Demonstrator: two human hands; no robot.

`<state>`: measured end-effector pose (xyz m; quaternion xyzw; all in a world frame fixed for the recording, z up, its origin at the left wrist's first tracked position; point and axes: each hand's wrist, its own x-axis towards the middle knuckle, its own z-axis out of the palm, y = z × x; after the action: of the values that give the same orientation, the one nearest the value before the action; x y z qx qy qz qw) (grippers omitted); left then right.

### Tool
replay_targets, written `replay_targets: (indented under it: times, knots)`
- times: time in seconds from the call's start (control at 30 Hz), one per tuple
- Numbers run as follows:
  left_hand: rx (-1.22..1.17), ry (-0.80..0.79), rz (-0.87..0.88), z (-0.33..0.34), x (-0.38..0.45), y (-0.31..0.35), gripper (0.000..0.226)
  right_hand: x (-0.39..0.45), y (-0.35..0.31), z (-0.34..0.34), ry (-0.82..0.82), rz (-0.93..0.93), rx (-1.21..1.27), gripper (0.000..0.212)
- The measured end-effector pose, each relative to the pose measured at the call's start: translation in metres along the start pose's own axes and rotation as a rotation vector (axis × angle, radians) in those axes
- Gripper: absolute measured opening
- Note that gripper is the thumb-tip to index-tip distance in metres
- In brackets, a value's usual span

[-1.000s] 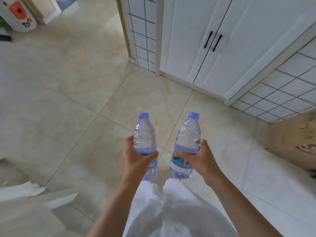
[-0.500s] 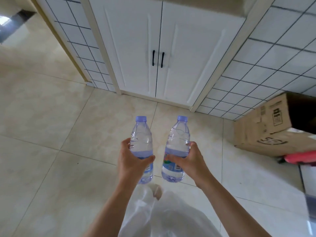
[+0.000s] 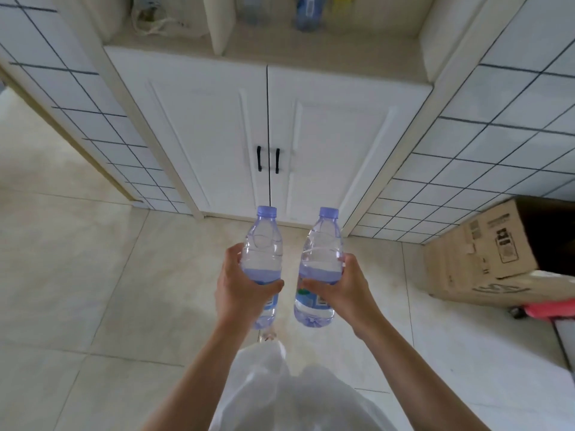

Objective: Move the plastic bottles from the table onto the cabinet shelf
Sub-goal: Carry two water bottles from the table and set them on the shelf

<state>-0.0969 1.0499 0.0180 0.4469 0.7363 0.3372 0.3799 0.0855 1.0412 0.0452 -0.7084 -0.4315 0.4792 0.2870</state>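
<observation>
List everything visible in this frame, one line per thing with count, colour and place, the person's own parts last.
Held bottles: 2, clear with purple caps, one in the left hand, one in the right.
Shelf bottles: at least 2, blurred, on the open cabinet shelf.
Cord bundle: 1, whitish, shelf's left compartment.
Cabinet doors: 2, white, black handles, shut, below the shelf.
Cardboard box: 1, brown, floor at right.
Red object: 1, beside the box, unclear.
Left hand: gripping a bottle.
Right hand: gripping a bottle.
</observation>
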Motion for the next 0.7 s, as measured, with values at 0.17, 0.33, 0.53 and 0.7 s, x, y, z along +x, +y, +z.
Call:
replay_targets:
  times: [0.17,0.33,0.53,0.7]
  knots:
    - [0.021,-0.035,0.049,0.007,0.069,0.038,0.086,0.060,-0.039,0.001,0.061,-0.023,0.026,0.077]
    - [0.016,-0.053,0.080,0.022,0.120,0.072,0.084,0.108,-0.067,-0.012,0.108,-0.042,0.047,0.075]
    - [-0.014,-0.060,0.121,0.059,0.181,0.120,0.083,0.171,-0.105,-0.044,0.156,-0.075,0.047,0.070]
    - [-0.044,-0.027,0.159,0.095,0.222,0.177,0.085,0.226,-0.138,-0.086,0.158,-0.152,0.057,0.070]
